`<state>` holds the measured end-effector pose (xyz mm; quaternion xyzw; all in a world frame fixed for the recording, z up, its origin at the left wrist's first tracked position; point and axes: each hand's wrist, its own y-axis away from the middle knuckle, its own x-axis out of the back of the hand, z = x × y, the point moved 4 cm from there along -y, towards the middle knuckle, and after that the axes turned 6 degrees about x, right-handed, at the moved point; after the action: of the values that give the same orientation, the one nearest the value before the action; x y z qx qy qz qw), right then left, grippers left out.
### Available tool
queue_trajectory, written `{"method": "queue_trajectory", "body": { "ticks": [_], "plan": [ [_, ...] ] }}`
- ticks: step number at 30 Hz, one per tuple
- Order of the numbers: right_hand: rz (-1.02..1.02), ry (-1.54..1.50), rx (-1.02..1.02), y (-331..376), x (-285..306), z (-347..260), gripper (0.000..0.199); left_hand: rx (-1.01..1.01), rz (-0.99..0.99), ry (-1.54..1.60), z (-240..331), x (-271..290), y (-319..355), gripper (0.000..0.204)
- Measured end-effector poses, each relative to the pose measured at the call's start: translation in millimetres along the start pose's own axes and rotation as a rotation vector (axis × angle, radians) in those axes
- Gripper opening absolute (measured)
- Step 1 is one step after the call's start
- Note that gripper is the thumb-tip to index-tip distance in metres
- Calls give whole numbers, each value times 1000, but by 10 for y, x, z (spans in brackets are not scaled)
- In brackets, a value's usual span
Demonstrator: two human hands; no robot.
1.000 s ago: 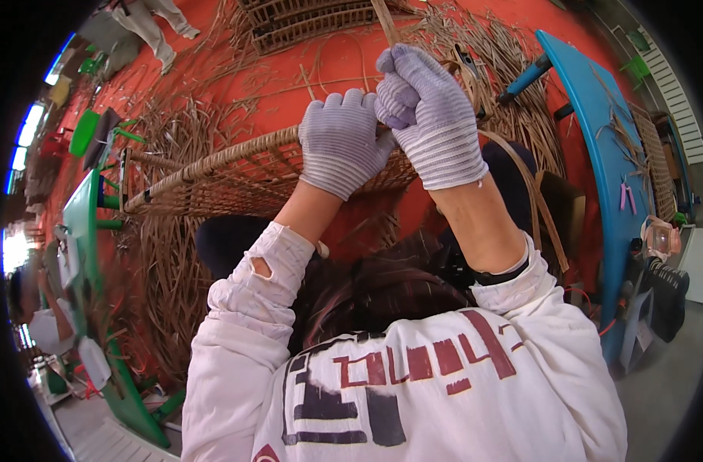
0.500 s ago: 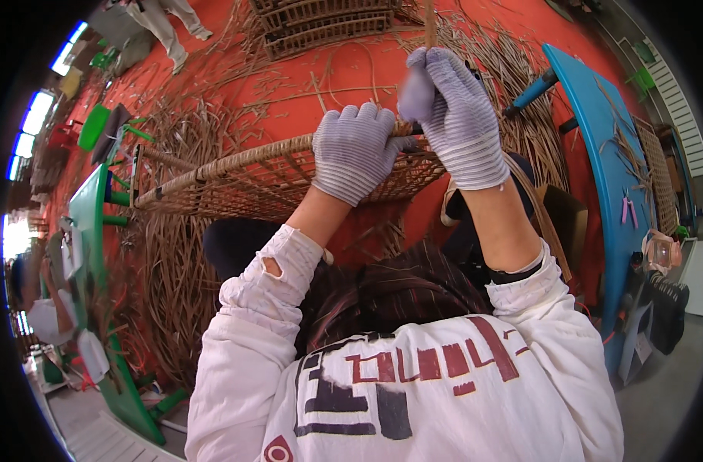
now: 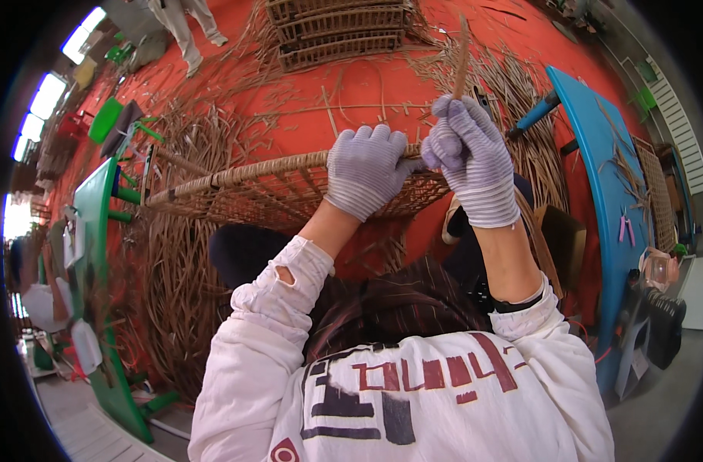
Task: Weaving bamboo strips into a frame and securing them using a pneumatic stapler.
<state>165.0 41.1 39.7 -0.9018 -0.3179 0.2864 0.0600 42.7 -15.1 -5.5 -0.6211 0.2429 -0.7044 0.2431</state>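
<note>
In the head view, a red floor (image 3: 313, 85) spreads beneath the woven panel (image 3: 270, 171); a green worktop (image 3: 95, 204) stands to the panel's left, a blue worktop (image 3: 595, 169) to its right; brown slatted pieces (image 3: 340, 38) are stacked beyond it, and loose strips (image 3: 174, 308) lie heaped at its near left; the panel is in front of your body, its long axis running from your left to your right; above its right part a narrow strip (image 3: 461, 58) points away from you; the panel is tan, with a tightly wrapped rim and open latticework; the strip is plain brown; your left hand (image 3: 367, 169) has its grip clamped on the panel's rim; your right hand (image 3: 474, 158) has its grip closed around the strip, near that rim.
</note>
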Motion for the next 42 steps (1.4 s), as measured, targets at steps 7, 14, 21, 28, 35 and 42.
{"method": "queue_trajectory", "body": {
  "ticks": [7, 14, 21, 28, 35, 42],
  "plan": [
    [85, -104, -94, -105, -126, -37, 19, 17, 53, 11, 22, 45, 30, 35],
    [169, -51, -97, -442, -1, 23, 21, 52, -17, 7, 20, -18, 31, 46],
    [196, 8, -238, -942, 203, 393, 17, 78, -6, 11, 20, -54, -21, 44],
    [352, 308, -466, -1073, 429, 877, 10, 81, 26, 24, 12, -56, -15, 44],
    [314, 520, -758, -1205, 580, 1180, 13, 100, 76, 123, 43, 7, -29, 32],
    [342, 520, -809, -1200, 605, 1236, 10, 60, 41, 197, 87, 18, -86, 24]
  ]
}}
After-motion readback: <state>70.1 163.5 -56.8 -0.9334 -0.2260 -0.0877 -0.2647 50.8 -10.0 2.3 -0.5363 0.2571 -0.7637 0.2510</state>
